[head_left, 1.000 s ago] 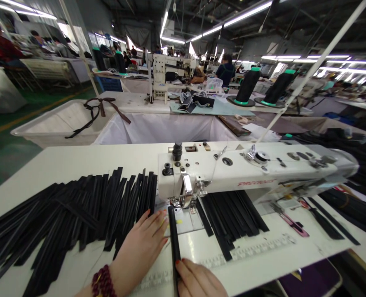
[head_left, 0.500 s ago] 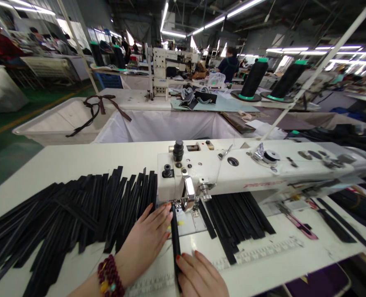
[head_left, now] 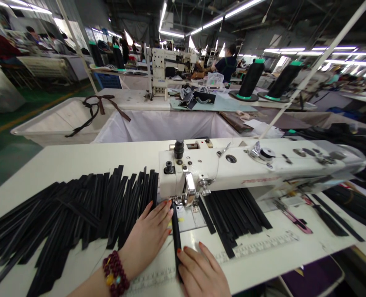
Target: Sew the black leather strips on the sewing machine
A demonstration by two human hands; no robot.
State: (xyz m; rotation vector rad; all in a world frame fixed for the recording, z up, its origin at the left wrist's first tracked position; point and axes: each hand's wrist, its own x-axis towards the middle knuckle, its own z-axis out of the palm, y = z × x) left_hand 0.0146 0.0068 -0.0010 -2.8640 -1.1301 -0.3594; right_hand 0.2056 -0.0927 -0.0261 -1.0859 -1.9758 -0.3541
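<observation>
Strip of black material (head_left: 176,231) lies on the desk (head_left: 78,156) in front of me, its far end just beside the metal foot of the sewing machine (head_left: 232,165). I cannot tell if this end is already under the foot. One second ago, the near part of the strip was running out of my view at the bottom; now I see it finish beside my right hand (head_left: 203,272), so it has gone forward.

My left hand (head_left: 148,233) rests flat, with its fingers stretched and apart from the thumb, and the tips touch the left edge of the strip near the foot. Earlier these tips were a little lower, farther from the foot. The dark red bracelet (head_left: 115,274) on my left wrist also shows more fully than before. My right hand keeps its fingertips at the near part of the strip, and its fingers are more spread than before; the thumb is hidden, so I cannot tell if it is clamped.

The big pile of strips (head_left: 87,206) at the left stays as it was, and so do the smaller group of strips (head_left: 232,212) below the machine arm and the pink cutter (head_left: 297,220). Farther away, a person in dark clothes (head_left: 228,66) now has one arm stretched.
</observation>
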